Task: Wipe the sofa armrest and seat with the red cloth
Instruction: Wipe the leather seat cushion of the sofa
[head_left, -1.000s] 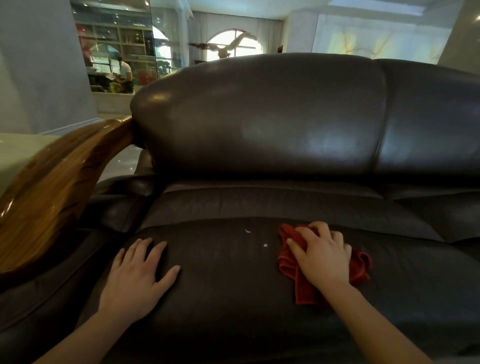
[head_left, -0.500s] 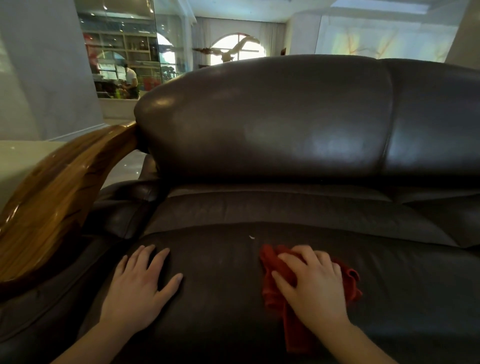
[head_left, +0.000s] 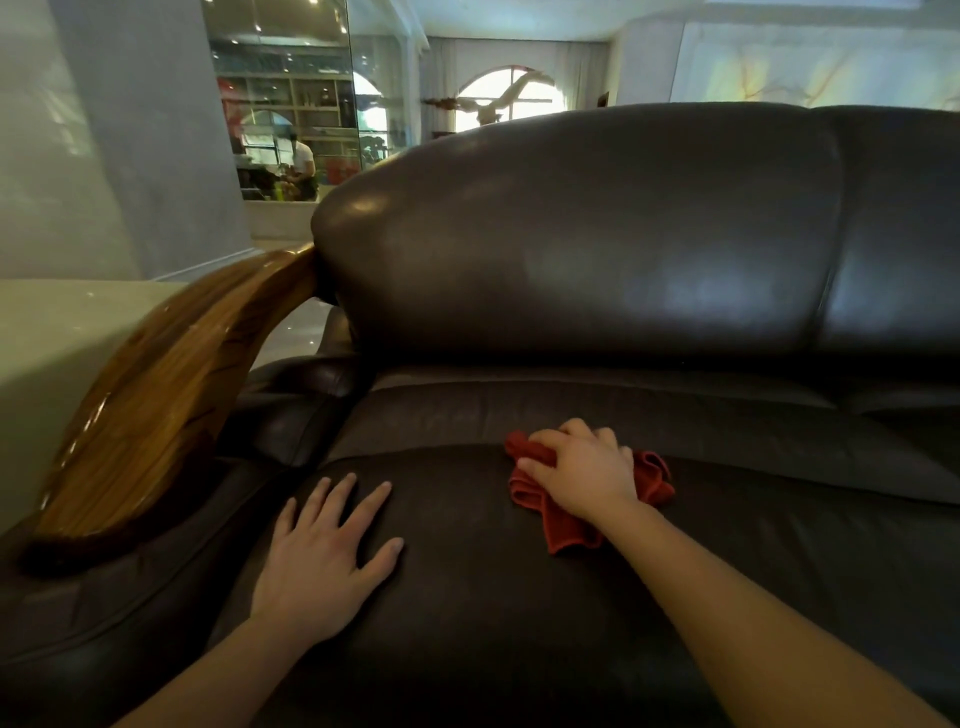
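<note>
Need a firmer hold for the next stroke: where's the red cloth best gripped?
Grip the bunched upper part of the red cloth from above, where the right hand already presses it on the seat cushion; the loose corner trailing toward you would probably just flap.

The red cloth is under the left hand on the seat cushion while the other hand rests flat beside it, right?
Not quite. The head view shows the red cloth under the right hand on the seat cushion; the left hand is the one resting flat beside it.
</note>
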